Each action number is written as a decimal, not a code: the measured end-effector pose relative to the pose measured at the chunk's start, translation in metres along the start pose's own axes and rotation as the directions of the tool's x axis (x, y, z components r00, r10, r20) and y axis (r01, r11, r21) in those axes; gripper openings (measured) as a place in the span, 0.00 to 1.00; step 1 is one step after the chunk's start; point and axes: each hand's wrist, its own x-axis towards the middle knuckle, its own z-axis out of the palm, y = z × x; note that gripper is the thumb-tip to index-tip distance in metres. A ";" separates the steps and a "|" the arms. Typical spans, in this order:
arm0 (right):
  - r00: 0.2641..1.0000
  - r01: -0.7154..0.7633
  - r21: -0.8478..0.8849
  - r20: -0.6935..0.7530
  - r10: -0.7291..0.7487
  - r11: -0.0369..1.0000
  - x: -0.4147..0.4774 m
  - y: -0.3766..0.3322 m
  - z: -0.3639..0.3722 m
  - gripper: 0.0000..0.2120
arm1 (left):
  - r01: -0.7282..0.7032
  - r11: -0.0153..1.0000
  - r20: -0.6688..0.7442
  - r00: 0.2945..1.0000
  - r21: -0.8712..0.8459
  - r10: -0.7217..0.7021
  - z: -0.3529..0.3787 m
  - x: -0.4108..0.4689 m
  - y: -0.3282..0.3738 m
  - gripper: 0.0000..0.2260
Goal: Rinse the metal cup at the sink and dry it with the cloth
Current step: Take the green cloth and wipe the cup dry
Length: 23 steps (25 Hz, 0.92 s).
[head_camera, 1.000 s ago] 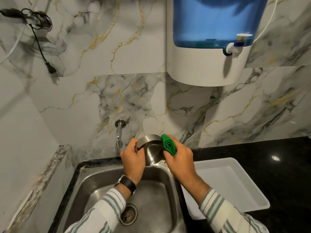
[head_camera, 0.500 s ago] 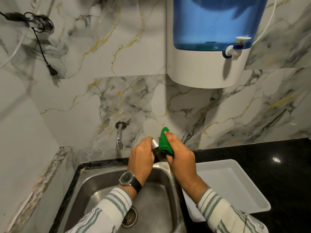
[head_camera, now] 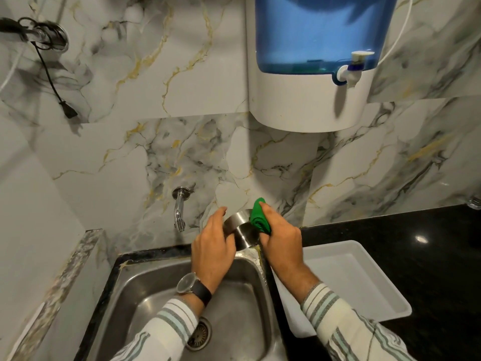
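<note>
The shiny metal cup [head_camera: 240, 231] hangs above the back rim of the steel sink [head_camera: 156, 287], its side turned to me. My left hand [head_camera: 212, 254] grips the cup from the left, thumb up by its rim. The folded green cloth [head_camera: 259, 217] lies pressed against the cup's right side, pinched in my right hand [head_camera: 282, 242]. The cup's mouth is hidden behind the cloth and fingers.
A wall tap [head_camera: 179, 212] juts out left of the hands, with no water running. A white plastic tray [head_camera: 364, 290] lies on the black counter [head_camera: 429, 246] to the right. A blue and white water purifier [head_camera: 312, 61] hangs overhead. The drain [head_camera: 199, 334] sits near my left sleeve.
The cup has turned in my left hand, so its open inside no longer faces me. The cloth slid up along its right side while both hands stayed over the sink's back edge.
</note>
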 end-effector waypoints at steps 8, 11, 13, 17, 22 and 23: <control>0.990 -0.122 0.229 -0.035 0.134 0.966 -0.005 -0.013 0.001 0.36 | 0.065 0.984 -0.177 0.980 -0.165 -0.094 0.002 0.003 0.015 0.19; 0.887 -0.434 0.538 0.116 0.446 0.723 -0.023 -0.010 0.015 0.23 | 0.117 0.931 -0.212 0.957 -0.345 -0.198 0.006 -0.002 0.019 0.15; 0.821 -0.528 0.681 0.254 0.512 0.508 -0.041 -0.009 0.024 0.18 | 0.155 0.888 -0.207 0.942 -0.432 -0.265 0.012 0.000 0.019 0.12; 0.761 -0.597 0.742 0.402 0.508 0.306 -0.060 -0.006 0.035 0.22 | 0.270 0.828 -0.201 0.890 -0.491 -0.410 0.025 -0.004 0.016 0.08; 0.593 -0.764 0.639 0.642 0.485 0.088 -0.058 0.021 0.038 0.23 | 0.423 0.657 -0.082 0.800 -0.623 -0.594 0.038 0.000 -0.008 0.04; 0.542 -0.801 0.598 0.691 0.478 0.044 -0.060 0.034 0.033 0.23 | 0.437 0.660 -0.078 0.797 -0.611 -0.599 0.039 0.000 -0.015 0.04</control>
